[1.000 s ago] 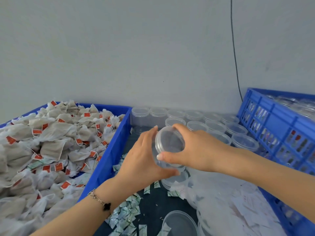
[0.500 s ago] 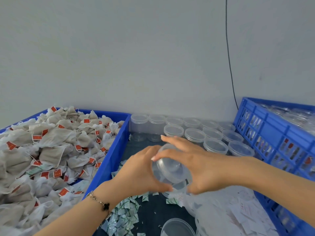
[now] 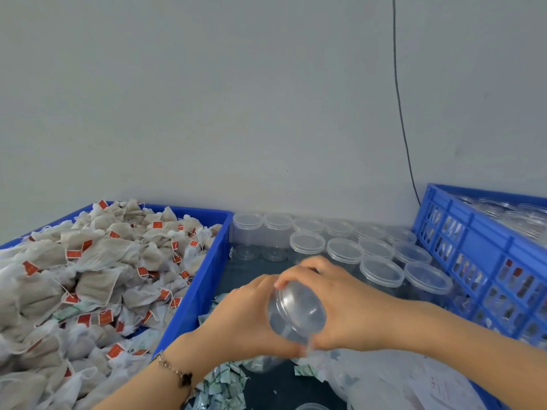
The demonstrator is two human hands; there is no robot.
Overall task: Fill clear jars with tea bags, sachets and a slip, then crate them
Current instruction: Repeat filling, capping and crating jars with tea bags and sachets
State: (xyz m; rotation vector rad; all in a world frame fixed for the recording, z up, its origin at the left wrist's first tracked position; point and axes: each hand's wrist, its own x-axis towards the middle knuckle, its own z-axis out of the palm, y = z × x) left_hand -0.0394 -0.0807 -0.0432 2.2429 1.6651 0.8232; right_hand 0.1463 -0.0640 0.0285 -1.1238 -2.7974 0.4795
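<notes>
Clear jar (image 3: 291,324), lower centre: left hand (image 3: 245,318) grips body, right hand (image 3: 343,303) grips lid (image 3: 299,306); slick plastic could slip.

No readable text anywhere. Red tags (image 3: 105,318) on the tea bags (image 3: 97,255) carry faint pale marks, too small to read. Paper slips (image 3: 438,386) at lower right show reddish print, blurred beyond reading.

Plain pale grey wall (image 3: 207,99) behind work area; thin black cable (image 3: 400,108) hangs down wall, right side.
</notes>
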